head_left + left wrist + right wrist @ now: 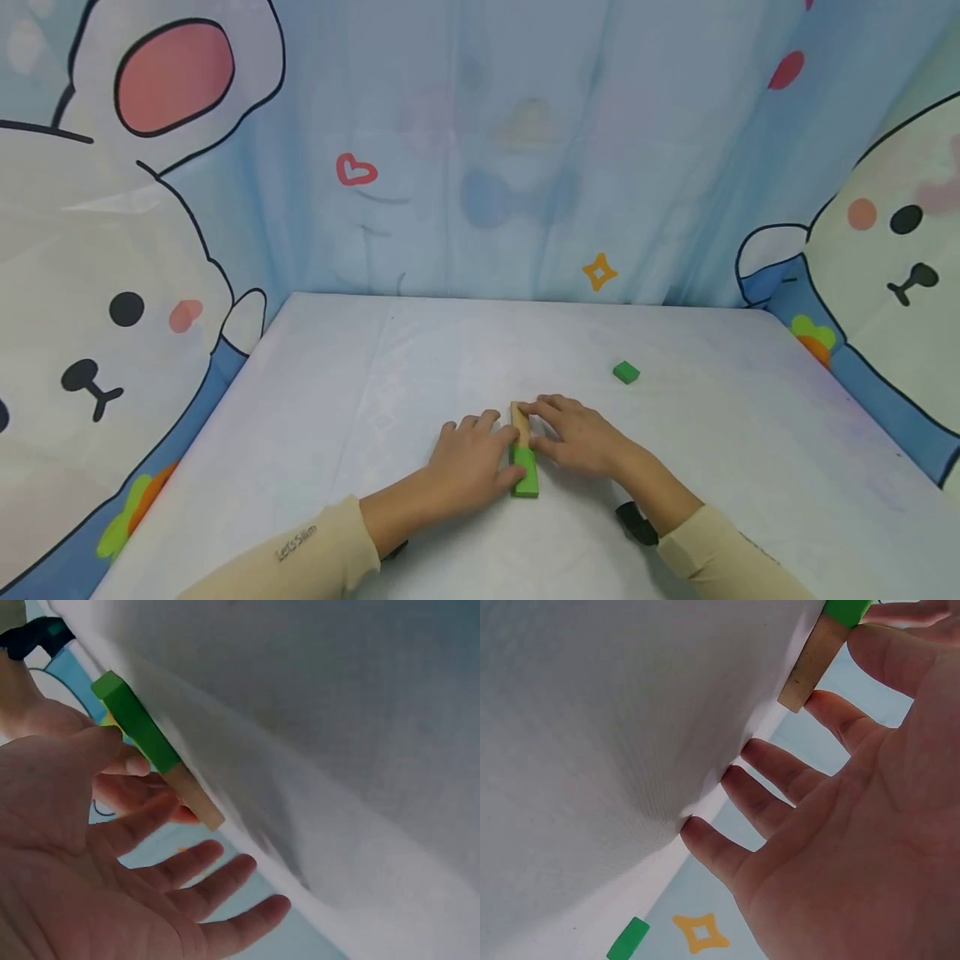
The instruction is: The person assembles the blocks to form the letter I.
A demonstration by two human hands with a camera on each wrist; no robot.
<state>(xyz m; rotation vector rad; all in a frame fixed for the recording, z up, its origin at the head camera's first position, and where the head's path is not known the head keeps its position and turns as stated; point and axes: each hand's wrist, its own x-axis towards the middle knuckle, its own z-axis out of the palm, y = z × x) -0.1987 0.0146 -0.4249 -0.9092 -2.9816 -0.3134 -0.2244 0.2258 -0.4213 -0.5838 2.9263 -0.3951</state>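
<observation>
A green block (pixel 526 473) and a bare-wood block (pixel 520 425) lie end to end in one line on the white table; whether they are joined, I cannot tell. My left hand (pixel 472 458) rests along their left side, its thumb at the green block and its index finger near the wood one. From the right, my right hand (pixel 581 435) touches the wood block, the index finger by its far end and the thumb farther back. The other fingers of both hands are spread and loosely bent, as the left wrist view shows for the left palm (pixel 97 892).
A small green block (pixel 626 372) lies apart, farther back and to the right. The white tabletop (pixel 420 358) ends at a blue curtain (pixel 480 150) printed with cartoon animals. A black strap (pixel 636 523) shows at the right wrist.
</observation>
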